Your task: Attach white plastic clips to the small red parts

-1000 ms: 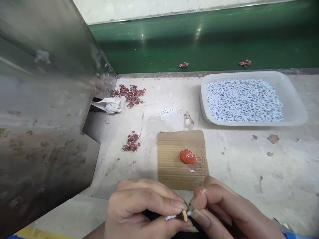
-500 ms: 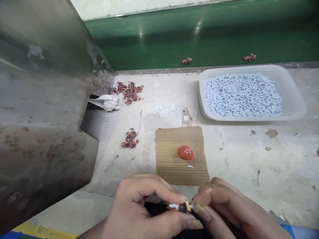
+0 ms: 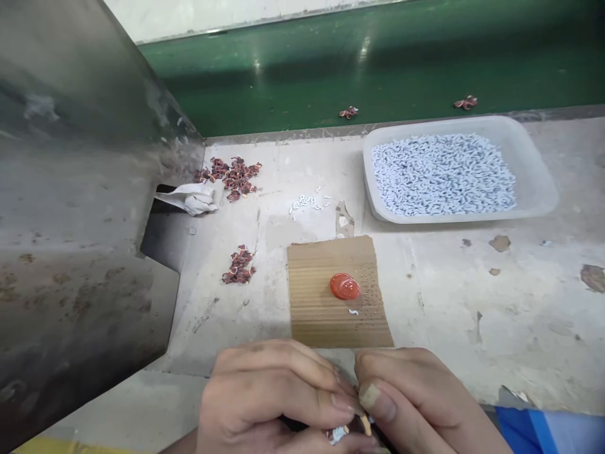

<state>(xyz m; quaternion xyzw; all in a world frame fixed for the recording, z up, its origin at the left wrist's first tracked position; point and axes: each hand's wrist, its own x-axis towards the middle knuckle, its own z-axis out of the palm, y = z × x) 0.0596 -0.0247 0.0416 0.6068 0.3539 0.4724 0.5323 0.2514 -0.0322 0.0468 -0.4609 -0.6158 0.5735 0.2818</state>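
Small pieces (image 3: 347,431), one white and one tan-brown, are sitting pinched between the fingertips of both hands at the near edge of the scene, partly hidden by the fingers, so their exact shape cannot be told.

Looming along the left is a large grey metal panel (image 3: 70,221), with a crumpled white rag (image 3: 191,198) poking out of its opening. A green belt (image 3: 378,63) is running across the far side, carrying two little reddish clusters (image 3: 348,113). A clear plastic tray (image 3: 539,189) is sitting at the far right of the worn table (image 3: 472,302), filled nearly level with small white curved parts (image 3: 442,173). Near the middle, a cardboard square (image 3: 316,309) is lying flat, bearing a red blob (image 3: 345,286) and one white part just near it. Two piles of reddish bits (image 3: 231,173) are lying left of the cardboard, and loose white parts (image 3: 307,202) are scattered beyond it.

The left hand (image 3: 265,397) and right hand (image 3: 416,403) are pressing together, fingers curled, thumbs and forefingers gripping the pieces just near the cardboard's edge.
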